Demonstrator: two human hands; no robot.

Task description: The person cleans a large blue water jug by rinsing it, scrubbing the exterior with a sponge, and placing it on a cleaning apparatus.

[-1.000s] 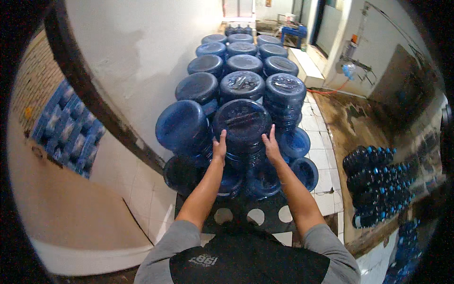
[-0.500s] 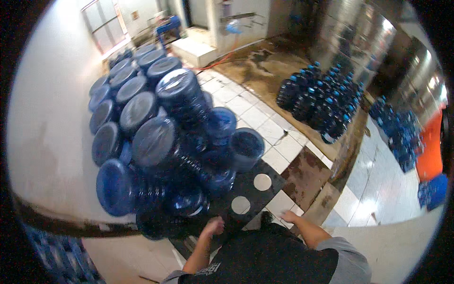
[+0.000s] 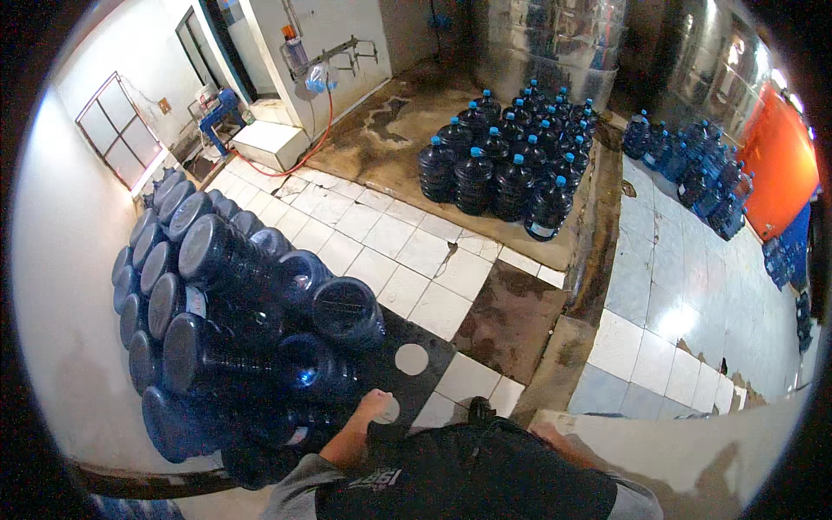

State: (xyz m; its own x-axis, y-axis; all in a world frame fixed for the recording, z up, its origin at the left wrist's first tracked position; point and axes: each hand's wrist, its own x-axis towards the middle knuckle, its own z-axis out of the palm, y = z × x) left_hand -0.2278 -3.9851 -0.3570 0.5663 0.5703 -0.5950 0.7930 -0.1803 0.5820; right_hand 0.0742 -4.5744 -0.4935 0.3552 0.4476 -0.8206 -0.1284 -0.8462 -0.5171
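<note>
My left hand (image 3: 373, 405) is low in front of me, fingers curled in and nothing visible in them. It hangs over a black mat (image 3: 425, 345) with round pale spots, just right of a stack of large blue water jugs (image 3: 195, 355). The jugs lie on their sides in layers, bases facing out, against the left wall. One jug (image 3: 347, 308) at the stack's right edge is closest to the mat. My right hand (image 3: 548, 433) is beside my body at the right; its fingers are blurred and cannot be made out.
Upright jugs with blue caps (image 3: 511, 165) stand grouped on a stained floor patch ahead. More blue jugs (image 3: 693, 178) stand at the right near an orange sheet (image 3: 782, 160). Steel tanks (image 3: 555, 52) rise behind. A red hose (image 3: 329, 130) runs past a white step (image 3: 270, 145).
My view has turned right and lifted, so the jug stack sits further left and more of the room shows. My right arm has drawn in closer to my body.
</note>
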